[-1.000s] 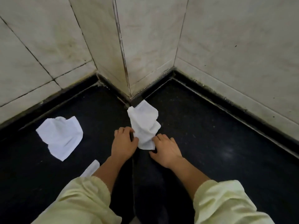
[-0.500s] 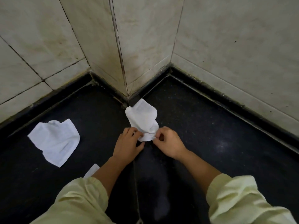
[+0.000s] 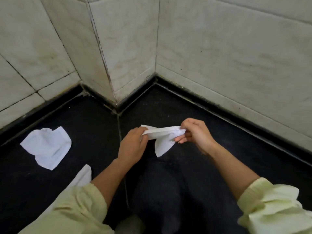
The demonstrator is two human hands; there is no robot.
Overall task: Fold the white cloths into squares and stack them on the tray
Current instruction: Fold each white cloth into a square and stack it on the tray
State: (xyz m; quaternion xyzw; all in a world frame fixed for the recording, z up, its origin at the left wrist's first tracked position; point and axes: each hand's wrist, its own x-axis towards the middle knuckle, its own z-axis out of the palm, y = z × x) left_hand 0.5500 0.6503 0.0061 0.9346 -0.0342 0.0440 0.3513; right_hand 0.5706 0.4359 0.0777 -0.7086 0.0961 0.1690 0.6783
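White cloth (image 3: 163,135) stretched between both our hands, held up above the black floor (image 3: 168,105) in front of the wall corner; whether its drooping tip touches the floor we cannot tell. Left grip (image 3: 133,146): fingers curled, pinching the cloth's left end, back of the hand towards the camera. Right grip (image 3: 196,134): thumb and fingers closed on the bunched right end, slightly higher than the left. Between the two the top edge runs as a taut, narrow band; below it a loose triangular flap hangs to a point, nearer the right grip. Second white cloth (image 3: 46,146) lies crumpled on the floor well to the left, untouched. Third white cloth (image 3: 83,176) shows only as a corner beside our left forearm, partly hidden by the pale yellow sleeve (image 3: 76,210). Pale tiled walls (image 3: 236,56) meet the floor along a dark skirting.
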